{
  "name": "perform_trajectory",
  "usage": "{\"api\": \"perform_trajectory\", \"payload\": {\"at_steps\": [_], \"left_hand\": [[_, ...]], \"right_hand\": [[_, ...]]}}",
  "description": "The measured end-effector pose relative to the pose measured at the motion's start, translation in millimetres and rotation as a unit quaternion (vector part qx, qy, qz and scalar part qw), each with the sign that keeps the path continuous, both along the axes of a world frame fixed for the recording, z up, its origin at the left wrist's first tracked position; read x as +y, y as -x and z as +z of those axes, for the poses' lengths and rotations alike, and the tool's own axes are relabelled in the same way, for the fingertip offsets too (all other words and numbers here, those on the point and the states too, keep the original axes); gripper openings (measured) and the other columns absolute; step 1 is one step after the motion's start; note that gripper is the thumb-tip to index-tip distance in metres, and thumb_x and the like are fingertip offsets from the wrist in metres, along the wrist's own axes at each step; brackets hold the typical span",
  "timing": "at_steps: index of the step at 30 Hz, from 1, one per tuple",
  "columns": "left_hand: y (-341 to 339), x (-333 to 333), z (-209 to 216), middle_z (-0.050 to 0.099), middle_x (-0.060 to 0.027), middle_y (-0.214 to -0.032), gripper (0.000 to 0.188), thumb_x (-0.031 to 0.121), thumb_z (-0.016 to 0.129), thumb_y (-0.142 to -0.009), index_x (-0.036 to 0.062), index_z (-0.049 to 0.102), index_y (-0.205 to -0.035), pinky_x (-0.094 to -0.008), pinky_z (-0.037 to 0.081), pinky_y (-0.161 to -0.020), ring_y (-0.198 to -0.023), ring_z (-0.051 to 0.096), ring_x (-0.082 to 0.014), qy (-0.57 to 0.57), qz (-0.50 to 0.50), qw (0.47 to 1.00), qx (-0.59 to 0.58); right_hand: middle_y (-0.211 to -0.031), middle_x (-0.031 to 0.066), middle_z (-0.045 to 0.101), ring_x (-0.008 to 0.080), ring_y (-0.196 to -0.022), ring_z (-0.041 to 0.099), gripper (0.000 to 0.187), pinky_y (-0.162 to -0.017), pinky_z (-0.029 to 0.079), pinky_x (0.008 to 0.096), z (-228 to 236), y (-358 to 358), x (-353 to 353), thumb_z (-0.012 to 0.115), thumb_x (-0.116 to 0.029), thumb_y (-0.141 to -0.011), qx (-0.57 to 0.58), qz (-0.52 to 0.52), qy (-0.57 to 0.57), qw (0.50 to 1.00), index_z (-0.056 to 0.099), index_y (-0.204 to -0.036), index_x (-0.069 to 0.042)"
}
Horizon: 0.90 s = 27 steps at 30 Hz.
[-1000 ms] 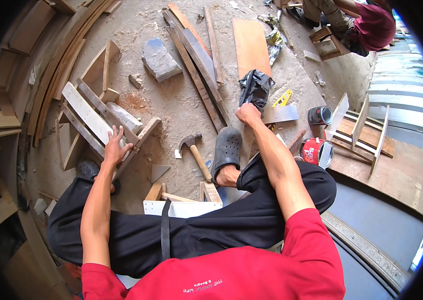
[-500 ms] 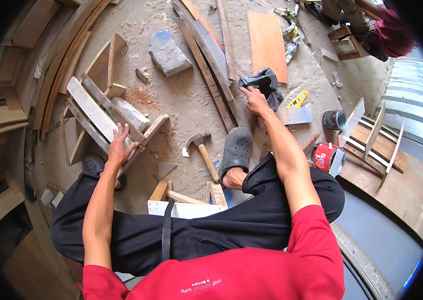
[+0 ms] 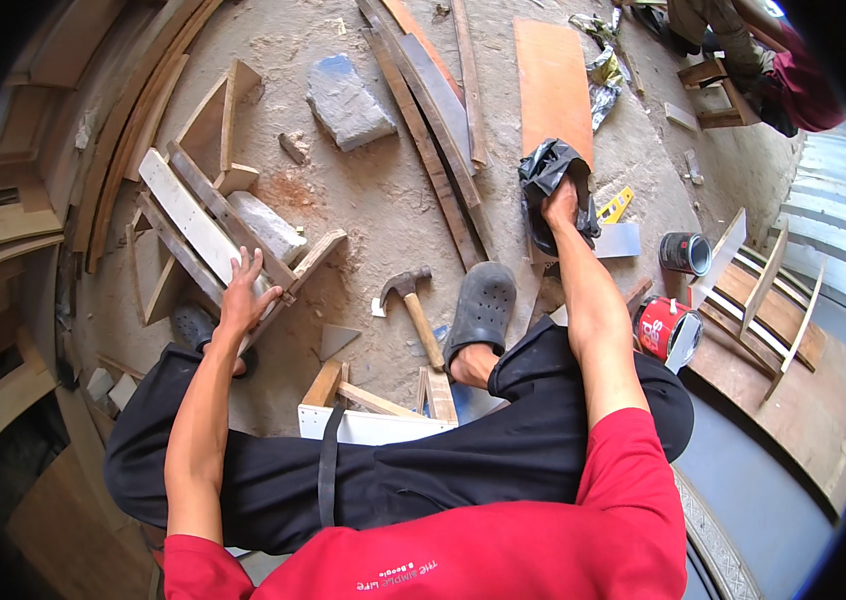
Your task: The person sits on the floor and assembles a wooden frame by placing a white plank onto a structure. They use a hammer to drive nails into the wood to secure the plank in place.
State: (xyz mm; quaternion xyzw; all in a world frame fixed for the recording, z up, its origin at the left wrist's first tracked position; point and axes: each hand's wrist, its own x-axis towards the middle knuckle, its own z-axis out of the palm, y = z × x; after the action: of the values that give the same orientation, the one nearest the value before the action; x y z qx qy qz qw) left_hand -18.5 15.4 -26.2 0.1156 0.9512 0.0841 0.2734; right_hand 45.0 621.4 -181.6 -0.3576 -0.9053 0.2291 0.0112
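Steady the wooden frame (image 3: 183, 212) at left with the left hand (image 3: 244, 293) spread open, reaching gently into the black bag (image 3: 540, 178) at far right with the right hand (image 3: 562, 206), too hidden to tell its grip.

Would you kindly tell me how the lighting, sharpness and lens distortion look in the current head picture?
Head view: long boards near the left rim look bowed by the fisheye, and the corners are black; head view: the corrugated sheet at right looks brightest; head view: the left hand looks fairly sharp, while black plastic hides the right hand's fingertips.
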Motion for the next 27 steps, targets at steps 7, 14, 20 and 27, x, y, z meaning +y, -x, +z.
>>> {"api": "perform_trajectory", "payload": {"at_steps": [7,14,20,27], "left_hand": [[0.3,0.3,-1.5,0.018,-0.0208,-0.158,0.09,0.034,0.077,-0.078,0.0165,0.03,-0.152,-0.0445,0.036,-0.111,-0.144,0.019,-0.043,-0.002,0.0,1.0,0.001],[3.2,4.9,-3.7,0.021,-0.0209,-0.158,0.087,0.037,0.075,-0.08,0.0155,0.032,-0.152,-0.0473,0.036,-0.11,-0.143,0.02,-0.0452,-0.025,-0.016,0.999,0.011],[0.1,-4.3,-5.4,0.021,-0.0226,-0.157,0.087,0.039,0.075,-0.08,0.0171,0.032,-0.152,-0.0486,0.037,-0.11,-0.143,0.021,-0.0464,-0.009,-0.015,1.0,0.02],[-5.0,-15.1,-9.4,0.021,-0.0224,-0.157,0.085,0.04,0.075,-0.079,0.0184,0.035,-0.15,-0.0516,0.036,-0.109,-0.143,0.02,-0.0466,-0.023,-0.003,0.999,0.027]], "right_hand": [[-0.116,0.0221,0.062,0.0399,-0.107,0.06,0.049,-0.094,0.047,0.0431,-16.3,25.6,17.3,0.06,-0.038,-0.089,0.114,-0.148,0.142,0.972,0.055,-0.122,-0.001],[-0.116,0.0237,0.065,0.0372,-0.116,0.059,0.062,-0.095,0.047,0.0457,-33.6,19.2,51.9,0.059,-0.053,-0.086,0.024,-0.282,0.22,0.933,0.061,-0.121,-0.002],[-0.12,0.0228,0.064,0.0395,-0.117,0.058,0.052,-0.096,0.047,0.0458,-30.0,3.9,22.3,0.068,-0.042,-0.082,-0.032,-0.085,0.037,0.995,0.063,-0.12,-0.007],[-0.109,0.0231,0.068,0.0396,-0.105,0.064,0.04,-0.09,0.048,0.0455,4.4,10.3,2.7,0.065,-0.037,-0.085,-0.054,-0.052,-0.014,0.997,0.068,-0.112,-0.008]]}}
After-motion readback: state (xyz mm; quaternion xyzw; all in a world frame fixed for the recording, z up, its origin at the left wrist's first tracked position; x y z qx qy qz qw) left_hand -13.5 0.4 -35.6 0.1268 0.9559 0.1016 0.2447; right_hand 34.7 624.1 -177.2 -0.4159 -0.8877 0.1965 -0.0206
